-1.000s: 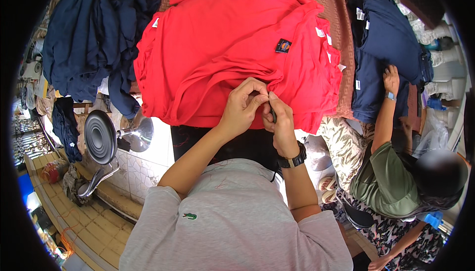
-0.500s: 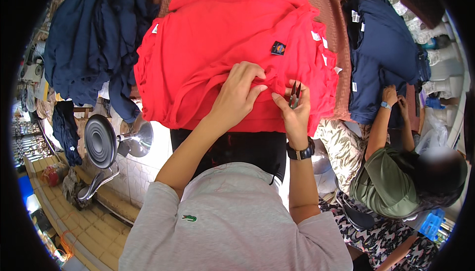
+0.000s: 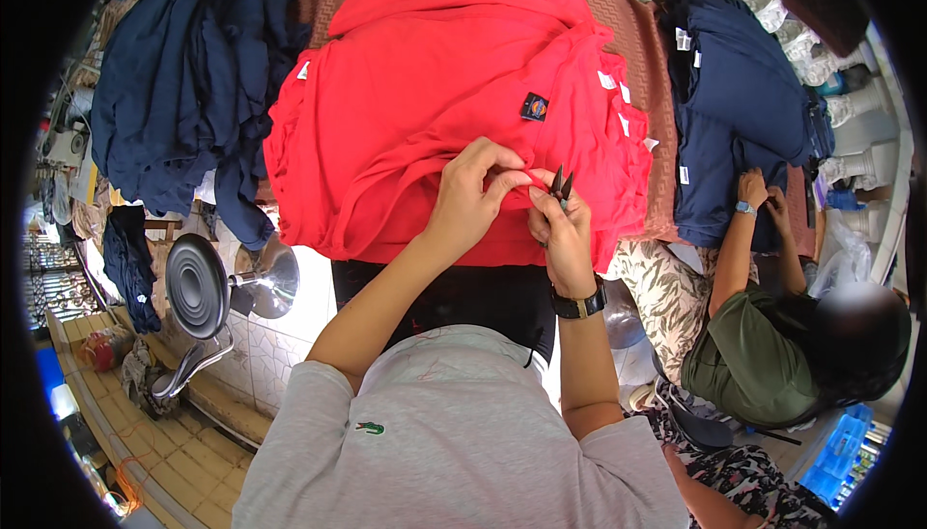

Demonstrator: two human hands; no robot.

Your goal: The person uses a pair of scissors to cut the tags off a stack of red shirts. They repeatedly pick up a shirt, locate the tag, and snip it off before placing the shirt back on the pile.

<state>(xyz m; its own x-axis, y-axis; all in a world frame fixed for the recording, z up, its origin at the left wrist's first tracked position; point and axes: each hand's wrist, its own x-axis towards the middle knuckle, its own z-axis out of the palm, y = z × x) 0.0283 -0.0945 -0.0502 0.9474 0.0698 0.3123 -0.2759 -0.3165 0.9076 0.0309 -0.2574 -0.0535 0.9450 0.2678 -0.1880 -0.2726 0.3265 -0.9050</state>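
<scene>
A pile of red garments (image 3: 415,85) lies in front of me, with a small dark label (image 3: 534,107) on the top one and white tags along its right side. My left hand (image 3: 473,191) is closed in a pinch on a red fabric edge near the front of the pile. Close beside it, my right hand (image 3: 563,230) is wrapped round a pair of thread snips (image 3: 562,184), whose dark pointed blades stick up past the fingers. The blades stand just right of the pinched edge; whether they touch it I cannot tell.
Dark navy garments (image 3: 183,85) are heaped at the left, and another navy pile (image 3: 744,95) lies at the right, where a co-worker (image 3: 753,355) handles it. A brown textured cloth (image 3: 637,56) covers the table. A round black stool (image 3: 198,286) stands at lower left.
My right hand has turned and moved slightly left and down, bringing the snips nearer my left fingers. The snips' blades look closer together. My left hand keeps its pinch on the red fabric.
</scene>
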